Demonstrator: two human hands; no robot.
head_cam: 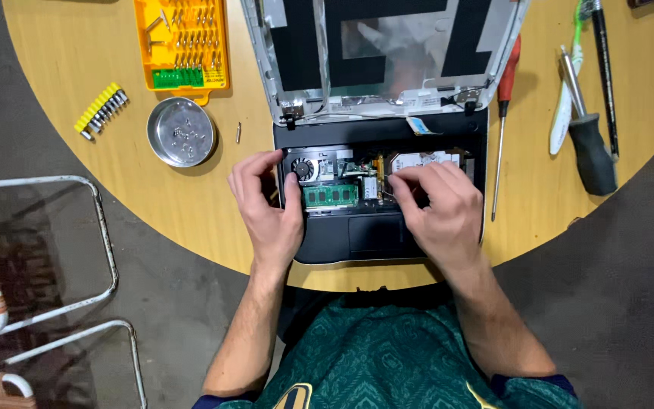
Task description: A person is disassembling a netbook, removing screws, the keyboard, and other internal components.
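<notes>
Left hand (266, 208): fingers apart, braced on laptop (357, 235) left edge; hold steady.
Right hand (440, 208): fingertips together, pinching inside the open base; grip unclear, pull gently.
Fan (304, 168): avoid.

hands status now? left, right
Left hand: open, resting on the opened laptop beside its fan.
Right hand: fingertips inside the laptop; grip cannot be told.

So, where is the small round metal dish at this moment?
In the head view, the round metal dish sits on the wooden table to the person's left of the opened laptop, just below the orange bit case and above the left hand.
</notes>
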